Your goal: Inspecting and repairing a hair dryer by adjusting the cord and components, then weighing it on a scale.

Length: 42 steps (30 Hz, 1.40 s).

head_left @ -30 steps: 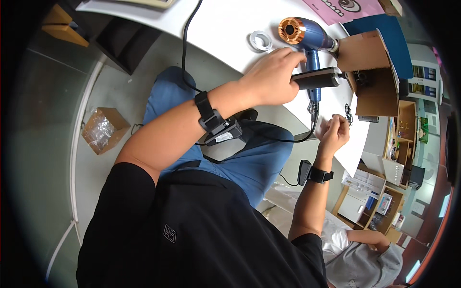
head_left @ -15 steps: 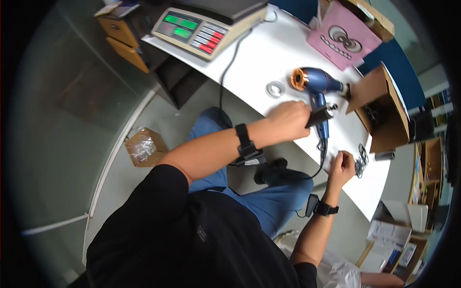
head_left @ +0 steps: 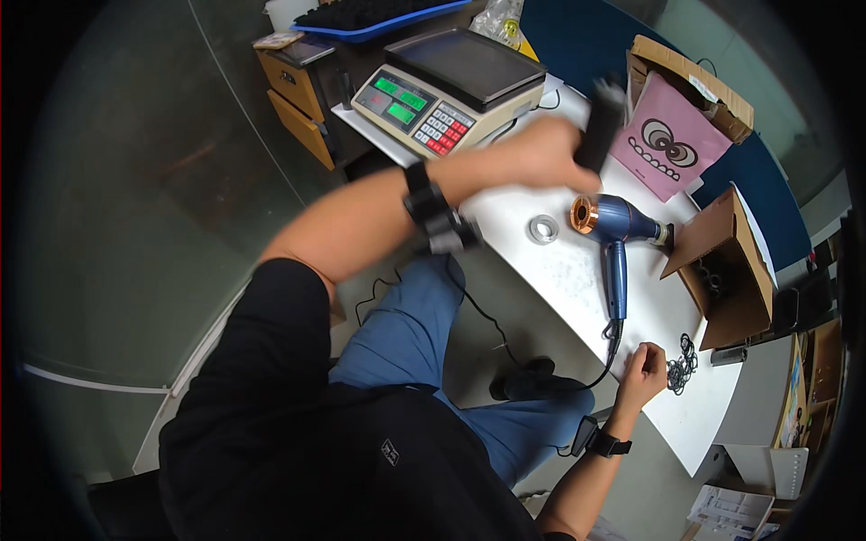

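My left hand (head_left: 546,151) is raised over the white table (head_left: 577,279), closed on a black, blurred, oblong object (head_left: 603,122) that points up toward the pink bag. Below it a blue hair dryer (head_left: 617,236) with a copper nozzle lies on the table, its handle pointing toward me and its black cord hanging off the front edge. A small silver ring (head_left: 542,229) lies left of the nozzle. My right hand (head_left: 642,371) rests curled at the table's front edge, just beside a pile of black rubber bands (head_left: 682,366).
A weighing scale (head_left: 446,83) with green displays stands at the table's left end. A pink bag (head_left: 669,137) with cartoon eyes leans against a cardboard box. An open brown box (head_left: 722,266) lies on its side at the right. A wooden drawer unit (head_left: 293,104) stands on the left.
My left hand has lifted the black object off the hair dryer's handle and swung it up and away toward the scale. The view has tilted, bringing the scale into sight. My right hand stays near the bands.
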Available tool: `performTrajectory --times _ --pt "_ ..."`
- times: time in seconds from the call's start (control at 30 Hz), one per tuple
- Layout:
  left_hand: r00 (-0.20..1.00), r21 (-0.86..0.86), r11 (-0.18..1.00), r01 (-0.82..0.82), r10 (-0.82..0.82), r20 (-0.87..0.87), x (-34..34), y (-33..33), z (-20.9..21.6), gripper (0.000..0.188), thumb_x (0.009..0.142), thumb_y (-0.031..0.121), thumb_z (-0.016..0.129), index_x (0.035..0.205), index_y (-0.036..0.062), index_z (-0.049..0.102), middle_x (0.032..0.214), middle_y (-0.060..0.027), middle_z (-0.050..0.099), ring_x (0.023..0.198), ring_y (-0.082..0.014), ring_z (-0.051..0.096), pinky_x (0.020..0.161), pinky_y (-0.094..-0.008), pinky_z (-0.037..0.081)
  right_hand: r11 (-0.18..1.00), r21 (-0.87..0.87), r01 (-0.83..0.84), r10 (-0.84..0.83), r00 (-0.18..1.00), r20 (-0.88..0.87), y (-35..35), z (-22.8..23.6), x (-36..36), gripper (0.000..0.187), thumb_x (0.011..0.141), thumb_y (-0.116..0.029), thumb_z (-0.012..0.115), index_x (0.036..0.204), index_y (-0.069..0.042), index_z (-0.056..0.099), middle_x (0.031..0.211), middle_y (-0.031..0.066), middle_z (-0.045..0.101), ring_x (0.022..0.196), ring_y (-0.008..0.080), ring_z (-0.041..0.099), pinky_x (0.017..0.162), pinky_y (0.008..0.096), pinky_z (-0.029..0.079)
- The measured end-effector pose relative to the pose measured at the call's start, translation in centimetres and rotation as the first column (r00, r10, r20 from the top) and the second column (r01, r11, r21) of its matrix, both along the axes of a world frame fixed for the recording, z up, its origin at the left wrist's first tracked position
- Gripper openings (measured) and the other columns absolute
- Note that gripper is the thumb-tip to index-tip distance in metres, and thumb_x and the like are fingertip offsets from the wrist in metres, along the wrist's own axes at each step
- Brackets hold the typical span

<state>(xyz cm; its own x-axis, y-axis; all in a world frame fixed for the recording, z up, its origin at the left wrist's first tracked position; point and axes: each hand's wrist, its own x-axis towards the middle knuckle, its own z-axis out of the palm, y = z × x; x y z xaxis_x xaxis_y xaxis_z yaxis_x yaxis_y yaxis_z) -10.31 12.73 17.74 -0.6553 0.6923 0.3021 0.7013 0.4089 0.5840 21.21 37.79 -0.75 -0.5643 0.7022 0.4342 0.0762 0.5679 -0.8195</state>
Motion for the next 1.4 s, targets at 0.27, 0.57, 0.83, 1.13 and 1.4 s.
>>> performTrajectory --times 0.27,0.57,0.83,1.13,1.4 --pt "0.919 -0.058 0.955 -0.291 0.262 -0.296 -18.7 -7.1 4.0 0.054 0.082 0.046 0.085 0.11 0.0006 0.079 0.104 -0.0181 0.079 0.094 -0.0291 0.076 0.085 -0.0358 0.058 0.999 0.053 0.01 -0.012 0.999 0.048 -0.3 0.1 -0.6 0.012 0.102 -0.008 0.065 0.095 0.001 0.066 0.069 -0.0033 0.058 0.061 0.0031 0.05 0.055 0.0205 0.037" --pt "0.908 -0.101 0.906 -0.412 0.398 -0.134 -25.3 -8.9 0.0 0.067 0.071 0.053 0.087 0.103 -0.0051 0.08 0.1 -0.024 0.077 0.092 -0.0352 0.076 0.084 -0.0397 0.059 0.999 0.015 0.04 -0.04 0.998 0.05 -0.5 0.3 -0.5 0.013 0.099 -0.009 0.066 0.094 0.003 0.067 0.067 -0.0022 0.058 0.06 0.0047 0.05 0.057 0.0218 0.04" --pt "0.91 -0.307 0.858 -0.412 0.368 -0.191 -22.4 -8.8 2.6 0.068 0.071 0.049 0.088 0.109 -0.0057 0.078 0.103 -0.0253 0.077 0.094 -0.0365 0.076 0.087 -0.041 0.059 0.998 0.018 0.061 -0.062 0.996 0.07 -0.1 -0.4 -0.1 0.012 0.099 -0.009 0.067 0.095 0.002 0.067 0.07 -0.0003 0.061 0.063 0.0058 0.053 0.058 0.0223 0.041" --pt "0.896 -0.031 0.93 -0.366 0.343 -0.283 -27.9 -15.4 3.5 0.066 0.076 0.043 0.087 0.122 -0.0032 0.075 0.115 -0.0227 0.076 0.108 -0.0347 0.073 0.097 -0.0389 0.056 0.999 0.02 0.038 -0.038 0.999 0.037 -0.5 0.2 -0.6 0.012 0.1 -0.009 0.066 0.094 0.002 0.066 0.073 0.0005 0.062 0.064 0.0062 0.052 0.057 0.0225 0.041" --pt "0.883 -0.148 0.898 -0.415 0.358 -0.305 -28.3 -14.9 2.5 0.067 0.077 0.042 0.082 0.128 0.0 0.074 0.125 -0.0226 0.074 0.115 -0.0341 0.071 0.102 -0.0391 0.054 0.999 -0.027 0.044 -0.043 0.998 0.056 0.3 -0.4 -0.1 0.019 0.103 -0.009 0.064 0.087 0.0 0.059 0.072 -0.0028 0.056 0.063 0.0049 0.048 0.056 0.0216 0.036"
